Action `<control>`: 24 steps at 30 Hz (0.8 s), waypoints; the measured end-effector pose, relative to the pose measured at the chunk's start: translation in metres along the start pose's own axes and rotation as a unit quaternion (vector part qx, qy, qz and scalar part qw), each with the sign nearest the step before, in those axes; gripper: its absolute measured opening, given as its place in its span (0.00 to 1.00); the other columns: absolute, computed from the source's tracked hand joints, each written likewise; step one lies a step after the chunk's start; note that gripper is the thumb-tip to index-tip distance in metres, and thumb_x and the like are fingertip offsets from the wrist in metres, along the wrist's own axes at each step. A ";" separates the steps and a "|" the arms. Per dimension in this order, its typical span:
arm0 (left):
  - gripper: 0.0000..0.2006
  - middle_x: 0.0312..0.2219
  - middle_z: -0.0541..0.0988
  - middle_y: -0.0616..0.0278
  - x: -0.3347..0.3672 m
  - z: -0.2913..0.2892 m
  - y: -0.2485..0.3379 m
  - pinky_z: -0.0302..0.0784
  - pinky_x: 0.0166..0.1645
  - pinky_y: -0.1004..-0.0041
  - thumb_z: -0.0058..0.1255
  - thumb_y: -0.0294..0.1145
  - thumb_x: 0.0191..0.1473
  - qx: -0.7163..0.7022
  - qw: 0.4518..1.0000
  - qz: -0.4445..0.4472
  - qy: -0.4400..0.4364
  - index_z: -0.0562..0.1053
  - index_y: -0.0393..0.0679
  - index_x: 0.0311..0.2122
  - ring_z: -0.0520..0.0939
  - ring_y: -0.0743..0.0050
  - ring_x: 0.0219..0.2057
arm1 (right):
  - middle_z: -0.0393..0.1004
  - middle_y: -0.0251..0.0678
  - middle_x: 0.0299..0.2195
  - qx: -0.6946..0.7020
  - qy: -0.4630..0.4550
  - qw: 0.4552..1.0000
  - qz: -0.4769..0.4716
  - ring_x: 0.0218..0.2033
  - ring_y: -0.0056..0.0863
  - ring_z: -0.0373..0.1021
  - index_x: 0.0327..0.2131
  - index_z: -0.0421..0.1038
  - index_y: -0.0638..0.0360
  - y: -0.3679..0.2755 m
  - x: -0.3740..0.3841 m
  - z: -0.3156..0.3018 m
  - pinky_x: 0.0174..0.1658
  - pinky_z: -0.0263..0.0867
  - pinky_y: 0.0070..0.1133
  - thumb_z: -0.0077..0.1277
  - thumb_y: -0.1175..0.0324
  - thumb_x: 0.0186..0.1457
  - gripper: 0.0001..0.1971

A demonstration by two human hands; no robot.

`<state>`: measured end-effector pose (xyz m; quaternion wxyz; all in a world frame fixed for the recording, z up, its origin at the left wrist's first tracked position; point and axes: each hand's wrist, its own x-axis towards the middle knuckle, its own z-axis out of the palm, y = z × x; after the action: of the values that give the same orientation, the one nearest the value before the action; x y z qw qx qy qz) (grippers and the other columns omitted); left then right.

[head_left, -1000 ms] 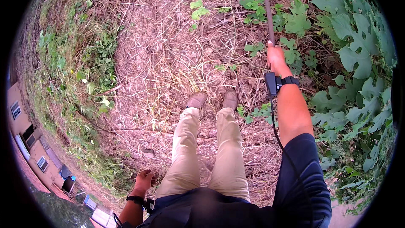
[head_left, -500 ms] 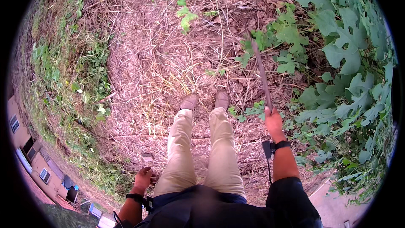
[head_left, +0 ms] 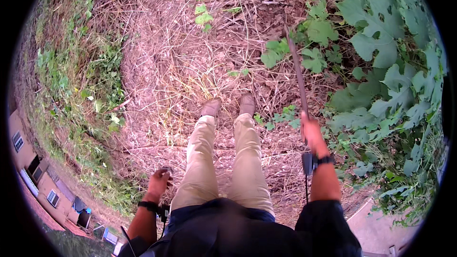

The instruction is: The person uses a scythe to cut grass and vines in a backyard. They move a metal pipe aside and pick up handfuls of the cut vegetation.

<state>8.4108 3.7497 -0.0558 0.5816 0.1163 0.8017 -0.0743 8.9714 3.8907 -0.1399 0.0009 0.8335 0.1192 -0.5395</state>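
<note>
My right hand [head_left: 312,135] is closed round the near end of a long, thin brown stick-like tool [head_left: 297,66]. It slants forward and slightly left, its far end down among low green leaves [head_left: 316,31] by the dry litter. What that far tip is made of, I cannot make out. Beside my left thigh hangs my left hand [head_left: 158,182], its fingers loosely curled, and nothing shows in them. My brown shoes [head_left: 211,107] stand on straw-covered ground [head_left: 181,66].
Large lobed green leaves [head_left: 378,24] crowd the right side. Weeds and grass [head_left: 100,66] line the left. A creeping vine [head_left: 202,16] lies ahead of my feet. Pale pavement [head_left: 381,228] shows at lower right, and a building [head_left: 43,181] at lower left.
My right hand has risen slightly in view and the tool's far end has shifted a little right. My left hand has moved forward from beside my hip.
</note>
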 end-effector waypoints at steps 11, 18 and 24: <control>0.34 0.49 0.70 0.43 0.006 0.148 0.252 0.69 0.52 0.59 0.56 0.43 0.48 0.388 0.778 0.494 0.024 0.60 0.35 0.56 0.72 0.46 0.49 | 0.59 0.22 0.13 0.171 -0.004 0.985 -0.030 0.11 0.12 0.56 0.27 0.60 0.51 0.104 -0.218 -0.073 0.13 0.52 0.14 0.43 0.55 0.63 0.15; 0.48 0.63 0.51 0.44 -0.008 0.282 0.365 0.46 0.67 0.58 0.62 0.44 0.44 0.482 0.657 0.580 0.017 0.47 0.34 0.63 0.51 0.51 0.65 | 0.59 0.22 0.13 0.264 -0.034 0.964 0.020 0.11 0.11 0.55 0.27 0.59 0.53 0.138 -0.287 -0.085 0.14 0.52 0.13 0.43 0.56 0.63 0.14; 0.46 0.56 0.62 0.43 0.038 0.345 0.377 0.52 0.64 0.57 0.61 0.46 0.45 0.547 0.636 0.544 -0.017 0.49 0.32 0.61 0.62 0.50 0.59 | 0.55 0.24 0.11 0.264 -0.016 0.964 0.037 0.08 0.12 0.50 0.26 0.59 0.53 0.168 -0.322 -0.091 0.10 0.47 0.15 0.45 0.50 0.60 0.19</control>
<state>8.8185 4.0286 -0.1935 0.3599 0.8269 0.3964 -0.1720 8.9616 3.6753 0.1668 -0.1973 0.7994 -0.0590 -0.5644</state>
